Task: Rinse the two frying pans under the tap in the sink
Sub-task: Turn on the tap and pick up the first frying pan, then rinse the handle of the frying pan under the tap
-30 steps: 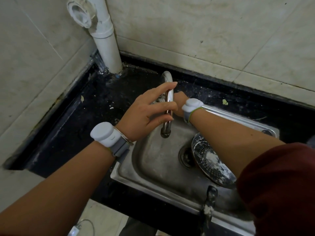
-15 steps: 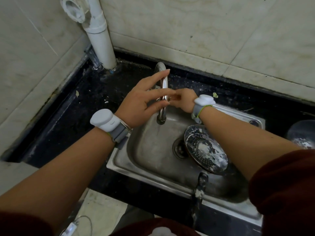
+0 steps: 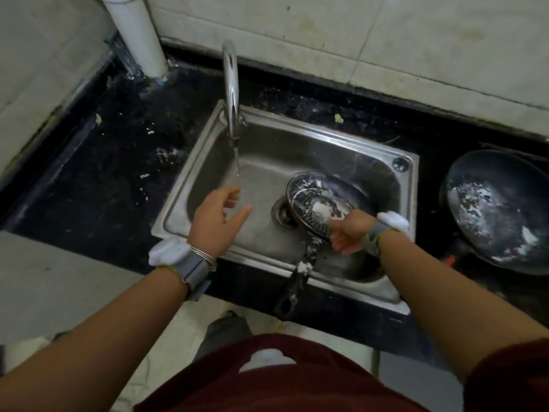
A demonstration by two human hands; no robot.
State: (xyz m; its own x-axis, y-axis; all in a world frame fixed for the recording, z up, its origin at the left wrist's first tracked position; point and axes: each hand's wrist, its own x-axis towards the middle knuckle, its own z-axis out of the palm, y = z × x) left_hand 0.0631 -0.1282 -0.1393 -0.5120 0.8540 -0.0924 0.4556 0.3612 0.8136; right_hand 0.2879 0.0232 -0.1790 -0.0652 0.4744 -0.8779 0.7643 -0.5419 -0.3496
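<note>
Frying pan (image 3: 319, 203) in sink (image 3: 350, 144), right hand (image 3: 350, 230) at its rim.

Maroon top (image 3: 297, 388), grey-strapped white wrist devices (image 3: 169, 251), thin metal bangles (image 3: 205, 257).

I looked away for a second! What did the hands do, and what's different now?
Both hands let go of the tap and came down into the sink. Water now runs. The left hand is open under the stream; the right hand reaches the small pan, which stayed put.

A kitchen: steel sink (image 3: 326, 138), tap (image 3: 231, 84), tiled wall (image 3: 386, 40).
</note>
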